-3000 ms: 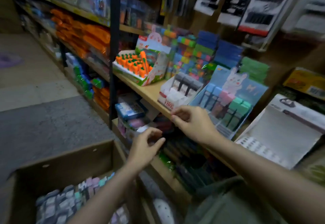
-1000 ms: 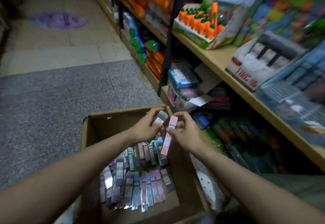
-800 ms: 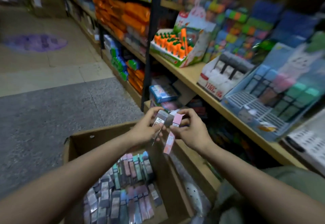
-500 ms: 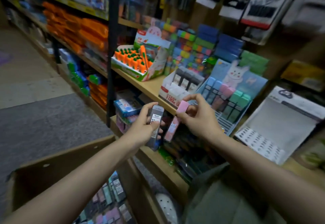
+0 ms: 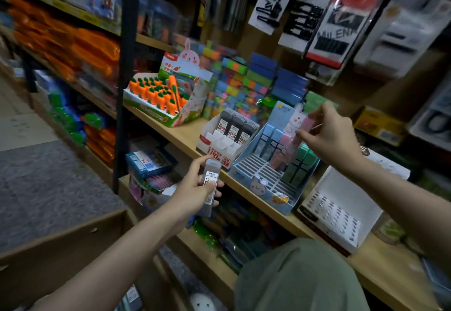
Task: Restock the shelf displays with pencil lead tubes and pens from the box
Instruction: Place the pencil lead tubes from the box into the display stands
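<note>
My left hand (image 5: 195, 190) grips a grey pencil lead tube (image 5: 210, 186) labelled 0.7, just below the shelf edge in front of the white lead display (image 5: 220, 143), which holds three grey tubes in its back row. My right hand (image 5: 329, 132) pinches a pink lead tube (image 5: 304, 129) above the blue rabbit display (image 5: 268, 171), where blue, pink and green tubes stand at the back and the front slots are bare. The cardboard box (image 5: 61, 249) sits at lower left, its contents mostly out of view.
A carton of carrot-shaped pens (image 5: 158, 98) stands left of the lead displays. A white tray with holes (image 5: 339, 210) sits to the right on the wooden shelf (image 5: 188, 137). Carded goods (image 5: 317, 17) hang above. A black upright post (image 5: 124, 78) divides the shelving.
My right hand has carried the pink tube up and right, over the rabbit display. My left hand with the grey tube rose slightly toward the white display. The view tilted up from the box.
</note>
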A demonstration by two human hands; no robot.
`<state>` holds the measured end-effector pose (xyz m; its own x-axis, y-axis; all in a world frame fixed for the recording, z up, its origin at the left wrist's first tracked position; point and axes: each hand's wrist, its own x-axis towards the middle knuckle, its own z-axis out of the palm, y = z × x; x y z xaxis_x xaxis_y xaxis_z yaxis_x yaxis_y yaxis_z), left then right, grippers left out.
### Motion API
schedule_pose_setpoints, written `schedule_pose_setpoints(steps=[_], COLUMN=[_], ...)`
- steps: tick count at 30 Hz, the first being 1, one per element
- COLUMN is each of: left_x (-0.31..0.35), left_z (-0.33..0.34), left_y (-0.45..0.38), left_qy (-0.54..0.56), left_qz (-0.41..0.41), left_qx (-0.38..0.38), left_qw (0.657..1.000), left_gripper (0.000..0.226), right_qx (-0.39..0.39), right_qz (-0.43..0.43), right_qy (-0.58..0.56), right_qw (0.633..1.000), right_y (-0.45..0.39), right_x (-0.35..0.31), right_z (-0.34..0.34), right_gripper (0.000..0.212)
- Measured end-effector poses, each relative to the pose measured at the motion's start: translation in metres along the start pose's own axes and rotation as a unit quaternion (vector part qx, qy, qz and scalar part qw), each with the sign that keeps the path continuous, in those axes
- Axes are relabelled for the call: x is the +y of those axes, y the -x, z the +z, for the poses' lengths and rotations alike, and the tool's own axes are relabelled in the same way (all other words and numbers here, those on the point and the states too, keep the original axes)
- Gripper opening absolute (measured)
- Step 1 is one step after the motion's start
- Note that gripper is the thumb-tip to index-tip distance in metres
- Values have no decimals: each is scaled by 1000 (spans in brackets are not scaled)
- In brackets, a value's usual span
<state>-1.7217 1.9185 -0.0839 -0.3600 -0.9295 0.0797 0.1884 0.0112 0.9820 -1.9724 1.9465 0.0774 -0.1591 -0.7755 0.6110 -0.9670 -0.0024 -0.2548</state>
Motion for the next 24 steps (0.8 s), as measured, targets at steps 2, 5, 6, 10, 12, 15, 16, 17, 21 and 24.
schedule_pose_setpoints(steps=[2, 5, 6, 10, 12, 15, 16, 17, 21, 24], left_x=[0, 1, 1, 1, 1, -1, -2, -2, 2, 13], left_z=[-2, -3, -3, -5, -5, -4, -4, -4, -1, 16], left_y=[0, -1, -1, -2, -3, -2, -2, -1, -4, -14], left_qy=[6, 7, 7, 14, 12, 5, 0, -5, -22, -11], left_qz=[-3, -2, -1, -3, -6, -12, -14, -15, 0, 22], left_qx=[5, 8, 7, 5, 7, -2, -6, -10, -22, -34], left_qw=[1000, 1000, 1000, 1000, 1000, 1000, 1000, 1000, 1000, 999], left_gripper=[52, 53, 53, 50, 50, 52, 53, 53, 52, 51], right_qx=[-19, -58, -70, -87, -83, -72, -73, -78, -87, -86], right_qz=[-4, 2, 4, 4, 2, -7, -11, -14, -20, -37], right_qy=[40, 96, 116, 194, 194, 169, 158, 142, 91, 73], right_qw=[999, 994, 991, 977, 977, 983, 985, 987, 992, 993], right_y=[-3, -9, -10, -15, -17, -18, -18, -18, -20, -19], right_x=[-1, -4, -5, -2, 1, 6, 8, 9, 20, 27], right_z=[10, 22, 26, 38, 42, 44, 45, 44, 38, 36], right_gripper=[33, 33, 33, 31, 29, 27, 27, 27, 31, 31])
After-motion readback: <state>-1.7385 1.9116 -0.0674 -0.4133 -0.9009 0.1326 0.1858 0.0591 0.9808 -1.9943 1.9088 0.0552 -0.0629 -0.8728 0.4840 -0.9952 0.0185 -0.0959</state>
